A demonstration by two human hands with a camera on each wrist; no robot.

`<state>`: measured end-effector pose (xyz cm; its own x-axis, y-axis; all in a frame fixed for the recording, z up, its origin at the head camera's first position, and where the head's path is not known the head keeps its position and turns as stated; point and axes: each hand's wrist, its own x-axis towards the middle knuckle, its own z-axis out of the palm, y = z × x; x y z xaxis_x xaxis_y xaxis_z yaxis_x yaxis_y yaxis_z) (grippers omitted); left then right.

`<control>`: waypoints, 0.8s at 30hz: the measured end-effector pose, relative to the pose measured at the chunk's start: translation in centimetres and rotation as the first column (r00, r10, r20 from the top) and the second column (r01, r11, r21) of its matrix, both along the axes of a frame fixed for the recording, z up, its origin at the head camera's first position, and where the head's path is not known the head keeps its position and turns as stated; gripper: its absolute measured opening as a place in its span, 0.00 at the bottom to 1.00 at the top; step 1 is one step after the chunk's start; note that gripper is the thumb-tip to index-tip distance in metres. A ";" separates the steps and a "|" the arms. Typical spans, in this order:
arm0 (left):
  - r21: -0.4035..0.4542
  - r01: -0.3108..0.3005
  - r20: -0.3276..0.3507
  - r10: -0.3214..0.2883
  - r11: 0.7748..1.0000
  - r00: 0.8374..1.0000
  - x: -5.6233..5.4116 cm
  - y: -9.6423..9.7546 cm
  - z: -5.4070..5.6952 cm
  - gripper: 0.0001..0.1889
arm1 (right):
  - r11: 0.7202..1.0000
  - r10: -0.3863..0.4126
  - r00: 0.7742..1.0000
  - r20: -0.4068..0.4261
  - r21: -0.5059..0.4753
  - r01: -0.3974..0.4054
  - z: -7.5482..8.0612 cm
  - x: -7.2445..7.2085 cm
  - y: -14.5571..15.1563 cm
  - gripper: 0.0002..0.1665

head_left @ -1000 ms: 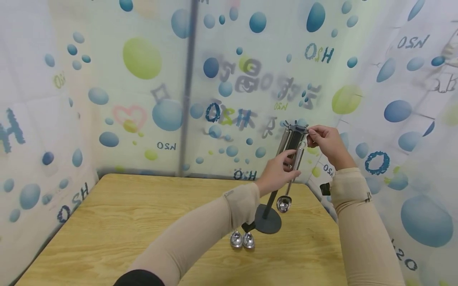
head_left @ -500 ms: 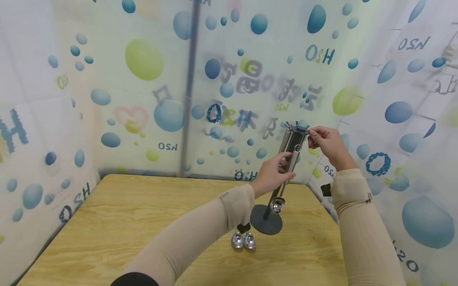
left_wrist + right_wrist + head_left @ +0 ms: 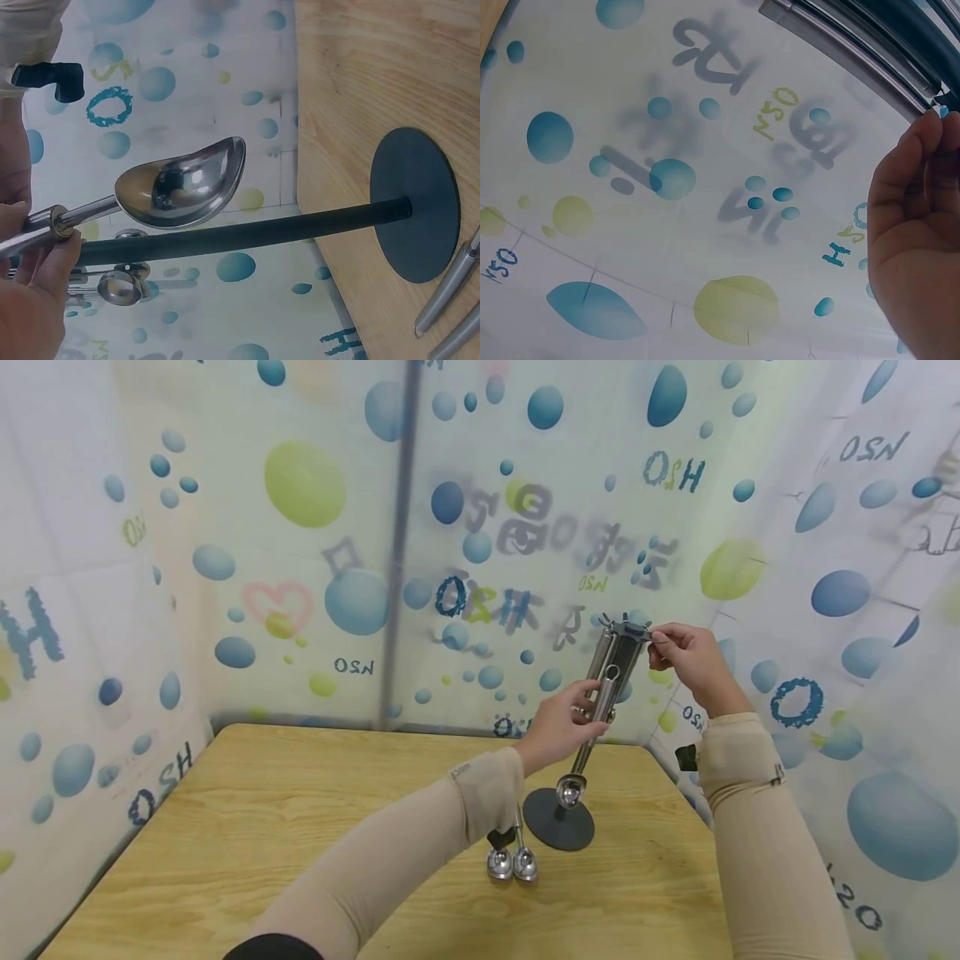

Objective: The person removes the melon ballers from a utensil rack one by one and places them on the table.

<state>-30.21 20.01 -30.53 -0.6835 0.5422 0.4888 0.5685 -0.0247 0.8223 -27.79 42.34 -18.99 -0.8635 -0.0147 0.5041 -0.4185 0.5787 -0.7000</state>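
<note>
Scoop (image 3: 572,791) gripped in my left hand (image 3: 562,720), tilted, in front of the rack (image 3: 225,238); my right hand (image 3: 696,670) pinches the rack's top. Two more scoops (image 3: 526,865) on worktop (image 3: 300,777).

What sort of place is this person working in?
Probably a small curtained-off booth: bubble-printed sheets rise on three sides of a wooden table that bears a dark utensil stand.

A shiny metal scoop (image 3: 169,187) is held at a slant, bowl down, before a dark stand (image 3: 270,232), which is supported on its flat round base.
</note>
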 end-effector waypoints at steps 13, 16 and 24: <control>0.005 0.004 0.045 -0.004 1.000 0.999 -0.6 -1.3 -0.8 0.31 | 1.000 -0.001 1.000 0.010 -0.002 0.001 0.1 0.0 0.0 0.16; 0.012 0.004 0.049 -0.005 1.000 0.999 -0.7 -1.5 -1.0 0.31 | 1.000 -0.002 1.000 0.011 -0.004 0.002 0.0 0.0 0.1 0.15; 0.000 -0.006 0.054 0.006 1.000 0.999 -1.2 -2.2 -1.7 0.32 | 1.000 -0.006 1.000 0.012 0.001 0.006 0.1 0.0 0.0 0.13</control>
